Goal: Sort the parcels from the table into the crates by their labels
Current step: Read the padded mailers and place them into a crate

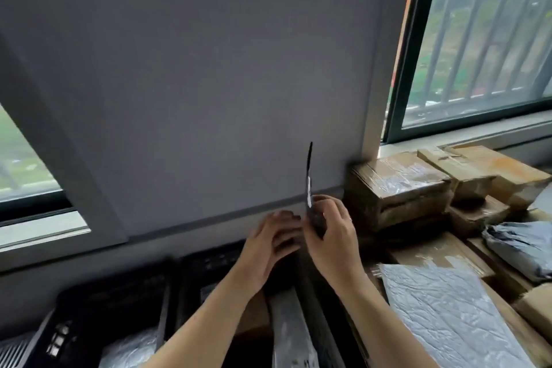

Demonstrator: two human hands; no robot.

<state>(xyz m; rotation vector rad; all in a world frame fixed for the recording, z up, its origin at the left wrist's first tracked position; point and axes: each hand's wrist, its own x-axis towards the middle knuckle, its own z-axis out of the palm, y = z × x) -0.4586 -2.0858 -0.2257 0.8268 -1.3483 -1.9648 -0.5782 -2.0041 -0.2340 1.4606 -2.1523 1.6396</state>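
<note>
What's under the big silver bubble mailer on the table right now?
The silver bubble mailer lies on brown cardboard boxes, which show past its far and right edges. Whatever lies beneath its middle is covered.

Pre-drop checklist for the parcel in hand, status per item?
1. Right hand grips thin dark parcel: ok.
2. Left hand also holding it: cannot tell.
3. Parcel label readable: cannot tell, parcel is edge-on to camera.
4. Black crates in view below the hands: ok.
5. Target crate identified: cannot tell, nothing legible on the crates.
6. Cardboard boxes clear of the hands: ok.
</note>
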